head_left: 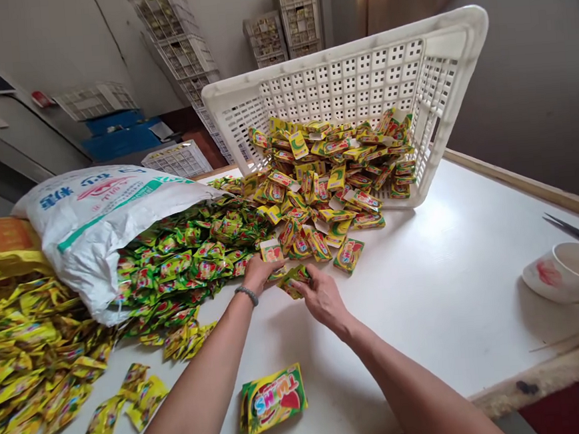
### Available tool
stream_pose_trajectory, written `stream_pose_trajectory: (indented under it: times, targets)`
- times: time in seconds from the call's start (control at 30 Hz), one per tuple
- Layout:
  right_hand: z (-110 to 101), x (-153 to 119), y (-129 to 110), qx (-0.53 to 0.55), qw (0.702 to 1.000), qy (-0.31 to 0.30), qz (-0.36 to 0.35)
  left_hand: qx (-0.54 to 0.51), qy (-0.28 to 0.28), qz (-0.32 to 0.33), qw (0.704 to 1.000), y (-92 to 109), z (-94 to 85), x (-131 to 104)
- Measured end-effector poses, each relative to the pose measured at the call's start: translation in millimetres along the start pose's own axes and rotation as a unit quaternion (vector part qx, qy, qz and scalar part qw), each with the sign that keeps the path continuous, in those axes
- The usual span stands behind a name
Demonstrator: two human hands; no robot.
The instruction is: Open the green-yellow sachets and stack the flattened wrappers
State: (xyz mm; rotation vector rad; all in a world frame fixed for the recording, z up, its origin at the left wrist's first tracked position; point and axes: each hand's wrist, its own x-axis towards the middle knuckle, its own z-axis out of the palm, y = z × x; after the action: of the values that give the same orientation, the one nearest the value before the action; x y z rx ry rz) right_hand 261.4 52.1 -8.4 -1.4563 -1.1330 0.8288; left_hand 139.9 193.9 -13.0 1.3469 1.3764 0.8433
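Note:
My left hand (260, 275), with a dark bracelet on its wrist, is closed at the near edge of the box pile. Its fingers are on a small yellow carton (271, 250) whose white end flap stands up. Close by on the right, my right hand (323, 298) pinches a green foil packet (294, 282) between thumb and fingers. Loose yellow and green cartons (336, 206) spill from a tipped white plastic crate (349, 85). More green packets (188, 265) pour out of a white woven sack (103, 205) beside my left hand.
Yellow packets (34, 357) heap at the left, a few lying apart. Flat "TWINS" cartons (276, 400) lie near the front of the white table (427, 313). At the right are a white mug (565, 274) and scissors (571, 227). Stacked crates (181, 58) stand behind.

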Motion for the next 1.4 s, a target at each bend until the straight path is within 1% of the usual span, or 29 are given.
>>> stream_pose_trajectory:
  times: [0.07,0.13,0.17,0.23,0.3,0.37,0.47,0.53,0.67,0.73,0.83,0.9,1.07,1.13,1.2,1.27,1.33,1.4]
  targets:
    - [-2.3,1.7,0.3,0.028,1.0,-0.002,0.0,-0.004,-0.004,0.017,1.0,-3.2,-6.5,-11.6]
    - [-5.5,3.5,-1.2,0.088,0.996,0.003,-0.008,0.007,-0.014,0.038,0.999,-4.4,-16.0,-27.5]
    - [-7.4,4.5,-2.8,0.121,0.992,0.01,-0.015,0.02,-0.032,0.049,0.998,-4.3,-21.1,-37.4]
    - [-10.7,6.2,-6.2,0.174,0.984,0.034,-0.032,0.054,-0.086,0.074,0.992,-2.8,-30.3,-60.7]
    - [-11.7,7.6,-8.1,0.193,0.979,0.054,-0.045,0.07,-0.141,0.087,0.984,-0.5,-36.6,-85.4]
    - [-10.0,8.0,-7.0,0.177,0.982,0.043,-0.045,0.036,-0.165,0.065,0.983,0.4,-40.0,-106.9]
    - [-6.4,7.3,-2.0,0.124,0.992,-0.021,-0.024,-0.06,-0.145,0.005,0.988,-5.2,-42.9,-125.9]
    - [-6.8,7.0,1.2,0.089,0.994,-0.061,-0.02,-0.098,-0.135,-0.018,0.986,-12.9,-44.8,-130.6]
    - [-12.3,8.0,4.1,0.013,0.989,-0.148,-0.019,-0.124,-0.141,-0.027,0.982,-26.6,-46.2,-132.6]
    - [-12.5,8.3,4.8,-0.009,0.987,-0.16,-0.026,-0.128,-0.141,-0.026,0.981,-29.5,-44.8,-132.5]
    - [-5.2,7.4,6.2,-0.019,0.991,-0.126,-0.046,-0.106,-0.149,-0.022,0.983,-30.4,-42.1,-130.8]
    - [3.0,6.2,7.2,-0.007,0.993,-0.107,-0.047,-0.108,-0.15,-0.027,0.982,-29.9,-41.8,-129.1]
    - [19.0,3.0,7.4,0.097,0.993,-0.071,-0.02,-0.174,-0.16,-0.063,0.97,-25.4,-45.3,-128.9]
    - [20.5,1.1,5.9,0.07,0.996,-0.05,-0.036,-0.195,-0.158,-0.074,0.965,-23.0,-45.6,-130.1]
    - [19.9,-1.2,3.6,0.006,0.997,-0.043,-0.068,-0.219,-0.135,-0.077,0.963,-21.8,-44.9,-130.6]
    - [18.3,-3.0,1.7,-0.035,0.995,-0.046,-0.079,-0.231,-0.109,-0.066,0.965,-22.2,-43.9,-130.3]
    - [16.5,-3.7,0.4,-0.046,0.996,-0.047,-0.054,-0.218,-0.096,-0.045,0.97,-24.0,-42.9,-129.8]
    - [15.0,-3.5,-0.2,-0.048,0.998,-0.044,-0.018,-0.195,-0.094,-0.03,0.976,-26.1,-42.2,-129.9]
